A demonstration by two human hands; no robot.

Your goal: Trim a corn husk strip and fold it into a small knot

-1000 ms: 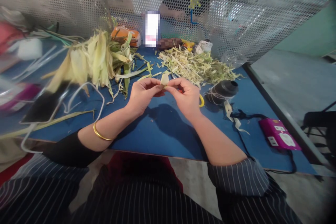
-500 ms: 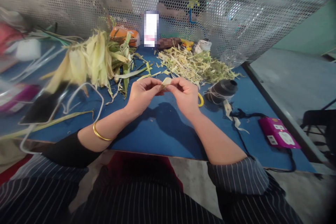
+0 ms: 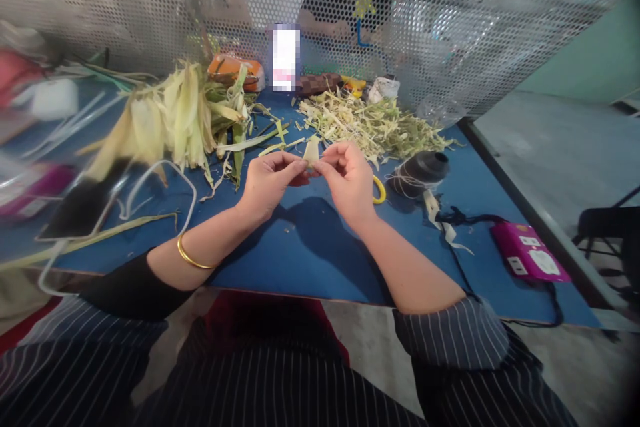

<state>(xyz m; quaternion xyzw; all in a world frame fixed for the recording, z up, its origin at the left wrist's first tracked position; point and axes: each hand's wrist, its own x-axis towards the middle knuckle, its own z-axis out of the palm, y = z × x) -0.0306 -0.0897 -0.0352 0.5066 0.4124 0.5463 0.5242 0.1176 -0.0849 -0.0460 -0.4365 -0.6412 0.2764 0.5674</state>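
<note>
My left hand (image 3: 267,181) and my right hand (image 3: 347,177) meet above the blue table (image 3: 310,247), and both pinch one small pale strip of corn husk (image 3: 312,149) between thumbs and fingertips. The strip stands up between the fingers. A gold bangle sits on my left wrist. Behind my right hand a yellow scissor handle (image 3: 379,191) shows on the table.
A pile of whole corn husks (image 3: 175,113) lies at the left, a heap of shredded husk (image 3: 375,123) at the back right. A dark thread spool (image 3: 420,172), a pink power strip (image 3: 527,252) with black cord, a phone (image 3: 83,203) and a perforated metal screen (image 3: 450,27) surround the work spot.
Both hands drifted slightly up and left with the husk strip still pinched between them. The strip was folded down half a second ago and stands upright now.
</note>
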